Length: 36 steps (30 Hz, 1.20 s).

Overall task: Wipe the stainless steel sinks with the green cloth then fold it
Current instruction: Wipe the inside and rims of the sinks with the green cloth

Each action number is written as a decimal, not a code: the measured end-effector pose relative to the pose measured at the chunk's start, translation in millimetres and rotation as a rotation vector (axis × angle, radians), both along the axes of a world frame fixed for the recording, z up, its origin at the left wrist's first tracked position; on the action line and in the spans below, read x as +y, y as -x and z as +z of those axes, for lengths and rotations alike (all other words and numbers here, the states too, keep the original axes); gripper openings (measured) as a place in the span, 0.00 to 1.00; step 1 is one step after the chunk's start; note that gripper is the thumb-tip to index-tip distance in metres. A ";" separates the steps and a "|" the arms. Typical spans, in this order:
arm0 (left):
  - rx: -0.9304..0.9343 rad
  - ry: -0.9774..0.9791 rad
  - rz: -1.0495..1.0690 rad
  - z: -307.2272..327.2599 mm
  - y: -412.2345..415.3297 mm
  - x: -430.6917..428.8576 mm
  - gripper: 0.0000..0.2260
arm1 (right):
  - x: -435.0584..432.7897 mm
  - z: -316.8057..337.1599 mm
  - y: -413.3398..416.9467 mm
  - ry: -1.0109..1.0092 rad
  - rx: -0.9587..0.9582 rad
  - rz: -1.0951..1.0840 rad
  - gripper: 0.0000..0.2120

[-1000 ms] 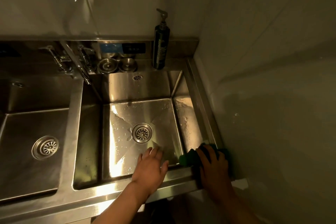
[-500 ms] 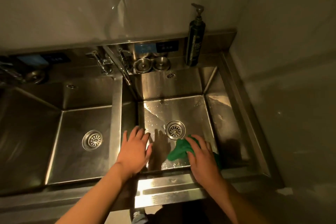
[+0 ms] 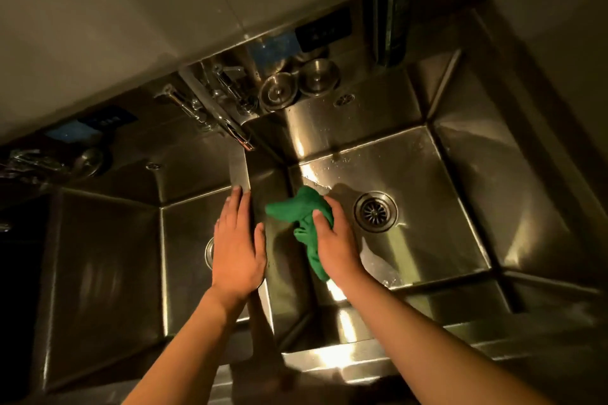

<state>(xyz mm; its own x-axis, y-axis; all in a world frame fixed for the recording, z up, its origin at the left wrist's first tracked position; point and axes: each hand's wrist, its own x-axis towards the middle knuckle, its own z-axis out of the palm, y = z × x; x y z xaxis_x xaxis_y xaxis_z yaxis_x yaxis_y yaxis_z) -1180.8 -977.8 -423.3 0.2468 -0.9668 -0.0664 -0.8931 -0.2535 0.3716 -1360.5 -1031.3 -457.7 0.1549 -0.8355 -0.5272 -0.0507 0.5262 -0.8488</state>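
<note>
My right hand grips the bunched green cloth, thumb curled over it, low in the right sink by its left inner wall. The cloth's long axis runs from beyond my fingertips back under the palm, with its tail trailing toward the wrist. My left hand lies flat, fingers straight, on the divider between the basins, just left of the cloth. The right drain sits just right of my right hand. The left sink has its drain mostly hidden under my left hand. Beyond my fingertips stand the faucet and two strainer plugs. Farther right, a dark bottle is cut off at the top. The far left is too dark to read.
</note>
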 end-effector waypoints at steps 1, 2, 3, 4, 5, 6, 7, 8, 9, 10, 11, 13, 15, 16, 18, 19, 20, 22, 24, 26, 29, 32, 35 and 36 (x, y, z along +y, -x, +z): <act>0.045 0.043 0.014 -1.9 -0.2 2.7 0.26 | -1.3 -1.8 -11.8 -0.034 -0.016 -0.012 0.18; 0.080 0.079 0.034 -3.3 -0.2 4.4 0.25 | -2.8 -3.8 -23.5 -0.074 -0.033 -0.017 0.19; 0.108 0.103 0.047 -4.3 -0.2 4.5 0.24 | -3.0 -5.9 -34.8 -0.114 -0.043 -0.018 0.21; 0.127 0.116 0.051 -4.8 -0.5 4.2 0.24 | -1.4 -6.5 -45.5 -0.152 -0.049 -0.013 0.22; 0.141 0.123 0.051 -5.3 -0.6 3.6 0.24 | 0.7 -6.7 -56.4 -0.181 -0.070 0.004 0.23; 0.150 0.128 0.051 -6.0 -0.8 3.1 0.24 | 2.2 -7.6 -68.0 -0.193 -0.109 0.026 0.23; 0.157 0.127 0.053 -6.7 -1.3 2.3 0.24 | 3.4 -10.3 -79.7 -0.193 -0.146 0.044 0.23; 0.162 0.122 0.055 -7.3 -2.0 1.5 0.24 | 3.5 -14.5 -89.7 -0.190 -0.162 0.060 0.23; 0.168 0.117 0.058 -7.6 -2.0 1.4 0.24 | 1.0 -18.2 -96.9 -0.178 -0.155 0.081 0.24; 0.176 0.115 0.062 -7.5 -1.7 1.5 0.24 | -3.5 -22.4 -102.2 -0.160 -0.139 0.104 0.25; 0.179 0.117 0.064 -7.7 -1.6 1.4 0.24 | -10.3 -27.5 -107.5 -0.144 -0.124 0.117 0.26; 0.177 0.113 0.063 -8.8 -2.2 0.4 0.24 | -27.7 -41.0 -118.0 -0.132 -0.112 0.108 0.26; 0.166 0.109 0.060 -10.4 -3.4 0.8 0.24 | -49.2 -57.7 -129.4 -0.113 -0.073 0.090 0.27; 0.161 0.111 0.059 -11.8 -4.5 0.8 0.24 | -59.6 -68.5 -134.8 -0.102 -0.044 0.086 0.26; 0.167 0.119 0.055 -14.5 -6.4 0.4 0.24 | -75.5 -95.0 -141.6 -0.104 0.008 0.088 0.25; 0.176 0.122 0.053 -15.9 -6.6 0.8 0.24 | -78.8 -108.9 -141.7 -0.123 0.029 0.096 0.24; 0.183 0.122 0.052 -17.0 -6.5 1.4 0.24 | -78.1 -121.3 -139.9 -0.154 0.038 0.105 0.24; 0.199 0.123 0.050 -17.3 -6.6 2.5 0.24 | -65.0 -138.6 -131.6 -0.225 0.048 0.109 0.24; 0.212 0.129 0.040 -17.6 -7.6 3.1 0.23 | -37.0 -146.8 -120.2 -0.295 0.111 0.083 0.25; 0.206 0.128 0.044 -17.3 -7.0 2.3 0.23 | -7.9 -142.2 -110.2 -0.390 0.186 0.096 0.25; 0.203 0.108 0.057 -11.6 -4.8 2.4 0.23 | 26.7 -116.7 -102.2 -0.458 0.228 0.172 0.24; 0.202 0.108 0.056 -9.5 -3.1 -0.1 0.23 | 43.5 -89.2 -100.6 -0.504 0.255 0.063 0.23; 0.210 0.100 0.070 -8.4 -2.5 0.2 0.23 | 58.1 -68.1 -102.4 -0.381 0.224 0.186 0.23; 0.209 0.097 0.075 -8.3 -2.4 -0.4 0.23 | 58.8 -59.7 -101.2 -0.356 0.187 0.167 0.23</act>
